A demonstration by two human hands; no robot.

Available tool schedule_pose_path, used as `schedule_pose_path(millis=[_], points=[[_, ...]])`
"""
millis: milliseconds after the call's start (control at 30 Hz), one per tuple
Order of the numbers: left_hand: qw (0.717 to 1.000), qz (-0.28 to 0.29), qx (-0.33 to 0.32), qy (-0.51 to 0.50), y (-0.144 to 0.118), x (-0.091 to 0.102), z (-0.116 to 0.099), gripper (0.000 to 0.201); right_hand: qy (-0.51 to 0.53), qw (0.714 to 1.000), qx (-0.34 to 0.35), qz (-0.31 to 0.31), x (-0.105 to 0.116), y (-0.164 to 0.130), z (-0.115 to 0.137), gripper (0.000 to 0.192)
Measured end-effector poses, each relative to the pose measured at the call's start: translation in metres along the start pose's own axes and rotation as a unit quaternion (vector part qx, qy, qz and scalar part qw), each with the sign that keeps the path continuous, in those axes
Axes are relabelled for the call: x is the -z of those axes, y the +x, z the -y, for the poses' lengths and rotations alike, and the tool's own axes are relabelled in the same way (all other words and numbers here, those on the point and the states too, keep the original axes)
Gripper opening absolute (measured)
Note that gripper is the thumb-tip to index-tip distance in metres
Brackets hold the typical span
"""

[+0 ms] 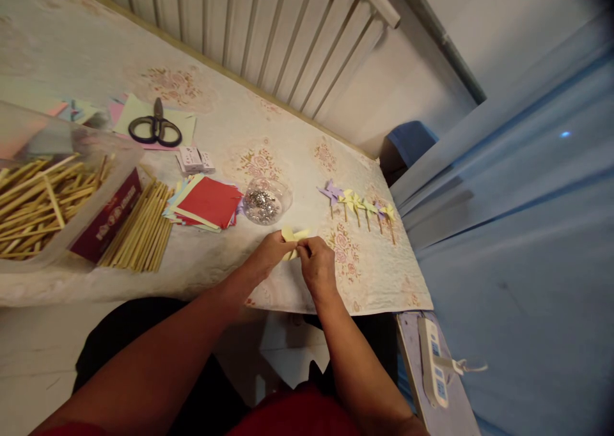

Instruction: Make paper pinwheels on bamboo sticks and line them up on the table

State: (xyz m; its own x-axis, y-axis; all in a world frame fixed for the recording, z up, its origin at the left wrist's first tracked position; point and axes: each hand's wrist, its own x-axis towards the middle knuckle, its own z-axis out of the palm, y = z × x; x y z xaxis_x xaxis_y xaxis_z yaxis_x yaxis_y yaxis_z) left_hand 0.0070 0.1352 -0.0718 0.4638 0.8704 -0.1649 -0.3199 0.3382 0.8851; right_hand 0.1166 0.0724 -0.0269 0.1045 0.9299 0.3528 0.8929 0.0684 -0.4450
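Over the table's front part, my left hand (269, 254) is closed on a pale yellow paper pinwheel (289, 234), its blades folded partly in. My right hand (318, 264) pinches at the pinwheel's right side, near its middle; whatever is between those fingertips is too small to make out. Just behind my hands stands a clear round dish (265, 201) of small shiny metal pieces. Left of it lies a stack of coloured paper squares (211, 202), red on top. Several finished pinwheels on sticks (355, 202), purple and yellow, lie in a row to the right.
A clear plastic bin (71, 148) of wooden sticks stands at the left, with a bundle of sticks (144, 231) beside it. Scissors (156, 128) rest on paper behind small white boxes (194, 160). A power strip (434, 362) and blue curtain (518, 244) are at right.
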Motion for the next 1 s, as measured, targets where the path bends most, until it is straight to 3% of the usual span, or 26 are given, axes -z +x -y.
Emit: schedule_pose_path(millis=[600, 1000], points=[[0.999, 0.02, 0.011, -0.023, -0.002, 0.003, 0.003, 0.031, -0.031, 0.996, 0.0, -0.081, -0.018, -0.011, -0.003, 0.015], [0.999, 0.007, 0.017, -0.033, -0.001, 0.003, 0.002, 0.026, 0.054, 0.995, -0.034, -0.077, -0.015, -0.009, -0.01, 0.01]])
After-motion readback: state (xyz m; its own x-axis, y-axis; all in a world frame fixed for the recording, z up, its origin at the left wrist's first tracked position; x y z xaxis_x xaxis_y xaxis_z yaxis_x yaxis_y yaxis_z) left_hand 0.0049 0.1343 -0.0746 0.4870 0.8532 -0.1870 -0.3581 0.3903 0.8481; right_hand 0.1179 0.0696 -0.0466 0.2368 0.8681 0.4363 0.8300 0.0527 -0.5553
